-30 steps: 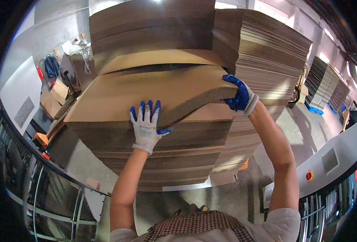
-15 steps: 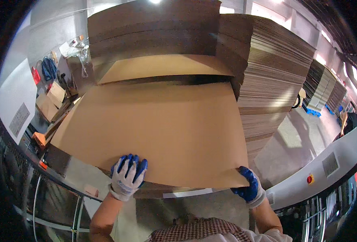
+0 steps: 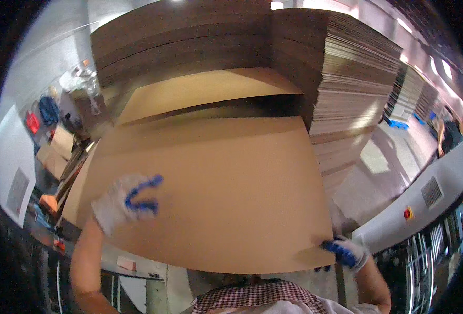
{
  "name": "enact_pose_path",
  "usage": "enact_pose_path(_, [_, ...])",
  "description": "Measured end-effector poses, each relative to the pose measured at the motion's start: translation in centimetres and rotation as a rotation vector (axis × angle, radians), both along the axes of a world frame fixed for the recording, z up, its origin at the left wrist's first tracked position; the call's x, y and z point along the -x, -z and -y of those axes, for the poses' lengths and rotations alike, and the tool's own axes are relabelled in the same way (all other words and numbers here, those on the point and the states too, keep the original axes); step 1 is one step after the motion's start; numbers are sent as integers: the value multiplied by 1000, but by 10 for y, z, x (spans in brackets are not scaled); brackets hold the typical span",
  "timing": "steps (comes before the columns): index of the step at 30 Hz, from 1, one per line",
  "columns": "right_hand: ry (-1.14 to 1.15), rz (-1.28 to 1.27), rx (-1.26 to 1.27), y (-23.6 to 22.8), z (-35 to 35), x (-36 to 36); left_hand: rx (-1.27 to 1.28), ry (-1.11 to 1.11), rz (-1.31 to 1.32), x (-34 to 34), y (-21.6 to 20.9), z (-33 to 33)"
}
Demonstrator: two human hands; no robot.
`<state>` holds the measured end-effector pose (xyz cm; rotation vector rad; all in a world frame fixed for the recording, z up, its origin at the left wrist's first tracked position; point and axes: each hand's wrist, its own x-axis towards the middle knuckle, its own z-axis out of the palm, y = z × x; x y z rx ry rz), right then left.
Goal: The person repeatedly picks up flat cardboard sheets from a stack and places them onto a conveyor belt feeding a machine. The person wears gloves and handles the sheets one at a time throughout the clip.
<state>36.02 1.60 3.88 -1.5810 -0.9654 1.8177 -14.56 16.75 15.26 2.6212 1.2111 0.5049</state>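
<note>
A large brown cardboard sheet (image 3: 221,193) lies flat in front of me, its near edge bowing toward my body. My left hand (image 3: 124,201), in a white glove with blue coating, is over the left part of this sheet. Its fingers are apart and slightly blurred, with nothing between them; I cannot tell whether it touches the surface. At the near right corner, my right hand (image 3: 349,254) grips the sheet's edge, some blue fingertips showing below it. Beyond the far edge, another cardboard sheet (image 3: 210,91) slopes up against a tall stack.
Tall cardboard stacks (image 3: 352,78) rise at the back and right. White machine panels (image 3: 414,204) flank me; the right one carries a red knob (image 3: 408,213). A person (image 3: 454,131) is at the far right. Cardboard pieces and an orange part (image 3: 48,202) are at left.
My left hand has left the near edge and moved left and forward over the sheet. The sheet's near edge has come closer to me, with my right hand still at its corner.
</note>
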Motion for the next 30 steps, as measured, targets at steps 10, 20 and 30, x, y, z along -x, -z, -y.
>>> enact_pose_path(10, [11, 1014, -1050, -116, -267, 88, -224, -550, -220, 188, 59, -342])
enact_pose_path(20, [-321, 1308, -332, -71, -380, 52, 11, -562, -178, 74, 101, -362])
enact_pose_path(30, [-300, 1370, -344, -94, -360, 53, 48, -525, -136, 63, 107, -355])
